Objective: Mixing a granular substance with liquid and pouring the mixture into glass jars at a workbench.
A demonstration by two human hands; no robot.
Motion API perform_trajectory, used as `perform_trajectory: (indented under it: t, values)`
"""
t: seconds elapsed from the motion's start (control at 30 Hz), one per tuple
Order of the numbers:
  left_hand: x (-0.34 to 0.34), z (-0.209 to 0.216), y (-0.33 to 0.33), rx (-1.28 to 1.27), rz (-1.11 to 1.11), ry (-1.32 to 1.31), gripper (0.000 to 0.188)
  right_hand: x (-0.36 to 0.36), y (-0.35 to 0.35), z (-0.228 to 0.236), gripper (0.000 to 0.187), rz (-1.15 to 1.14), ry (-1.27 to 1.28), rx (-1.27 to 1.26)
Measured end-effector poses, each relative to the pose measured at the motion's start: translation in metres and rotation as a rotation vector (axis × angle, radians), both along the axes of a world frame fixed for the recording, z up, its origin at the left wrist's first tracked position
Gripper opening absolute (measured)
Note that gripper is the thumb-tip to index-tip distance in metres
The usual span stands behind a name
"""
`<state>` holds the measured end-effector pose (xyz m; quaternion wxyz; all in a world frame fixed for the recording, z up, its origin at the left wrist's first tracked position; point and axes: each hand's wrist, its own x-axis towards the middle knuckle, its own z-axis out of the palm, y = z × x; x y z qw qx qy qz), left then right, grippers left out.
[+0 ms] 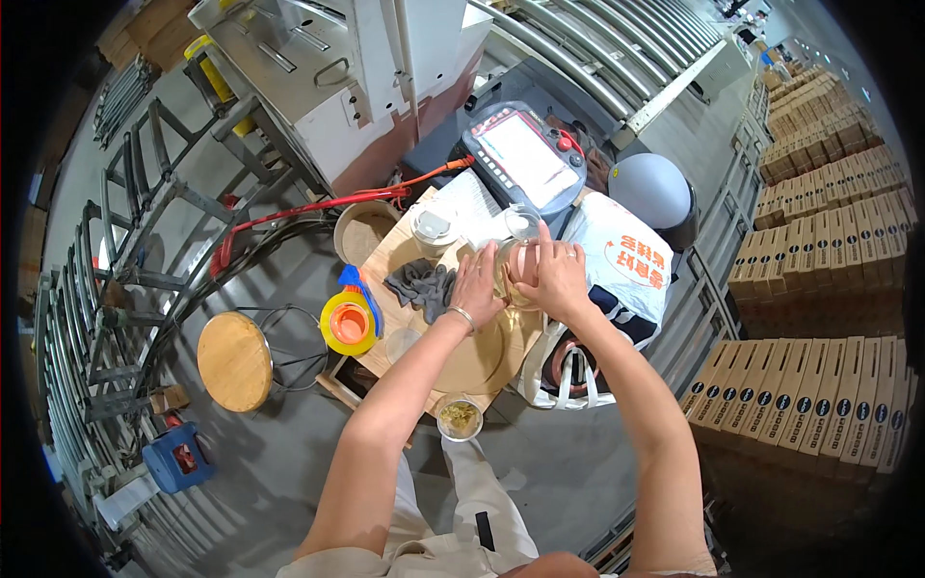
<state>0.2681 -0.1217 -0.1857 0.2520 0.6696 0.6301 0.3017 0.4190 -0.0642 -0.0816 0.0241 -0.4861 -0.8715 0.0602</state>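
Note:
Over a small wooden table [397, 349], both my hands are wrapped round a clear container that looks like a jar [521, 297]. My left hand [476, 289] presses its near left side, fingers closed. My right hand [557, 279] grips the right side, with its fingers bent over the upper part. Just beyond my fingers is a clear round cup or lid [522, 223]; whether it touches the jar I cannot tell. Dark grey gloves [421, 286] lie left of my left hand. A clear cup with greenish leaves [460, 418] stands at the table's near edge.
A tape roll [349, 324] in a blue dispenser lies at the table's left. Behind are a lidded cup [434, 229] and a control pendant [525, 159]. A white plastic bag [621, 255] sits right. A round stool [234, 361] stands left; stacked cartons [800, 400] line the right.

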Motion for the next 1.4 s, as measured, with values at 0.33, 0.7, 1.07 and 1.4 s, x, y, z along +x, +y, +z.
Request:
perform_trajectory:
  t: [0.33,0.7,1.07,1.4]
  values:
    - [-0.004,0.001,-0.002,0.052,-0.027,0.016,0.116,0.008,0.040,0.061,0.078,0.721,-0.202,-0.004]
    - [0.014,-0.007,0.006,-0.007,0.023,0.074,0.106,-0.003,0.059,0.009,0.052,1.094,-0.305,0.295]
    - [0.016,-0.010,0.003,0.064,0.023,0.022,0.106,-0.007,0.061,0.012,0.039,1.036,-0.164,0.274]
    - [0.025,-0.010,0.006,0.035,-0.035,0.055,0.110,0.013,0.051,-0.005,0.043,0.977,-0.114,0.337]
